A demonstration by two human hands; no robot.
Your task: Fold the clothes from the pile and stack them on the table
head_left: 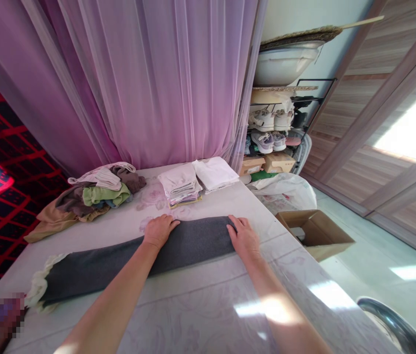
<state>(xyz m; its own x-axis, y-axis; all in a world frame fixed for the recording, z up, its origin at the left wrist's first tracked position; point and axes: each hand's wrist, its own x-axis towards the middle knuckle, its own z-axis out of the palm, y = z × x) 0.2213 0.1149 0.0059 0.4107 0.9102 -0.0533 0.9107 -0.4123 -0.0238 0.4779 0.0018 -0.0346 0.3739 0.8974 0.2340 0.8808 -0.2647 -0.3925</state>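
A dark grey garment (196, 238) lies in a long flat strip across the table, with a cream ruffled edge (40, 282) at its left end. My left hand (160, 230) rests on its far edge near the middle, fingers closed on the cloth. At the right end, my right hand (244, 237) grips the cloth, thumb near the corner. Beyond my hands sit a stack of folded clothes (180, 182) and a folded white cloth (215, 173). A loose heap of clothes (97, 189), brown, green, tan and striped, lies at the far left.
The table (200, 305) has a pale floral cover. A purple curtain (149, 83) hangs behind it. To the right are a shoe rack (270, 130), an open cardboard box (316, 236) on the floor and a wooden wardrobe (363, 123). A round shiny rim (392, 324) shows at lower right.
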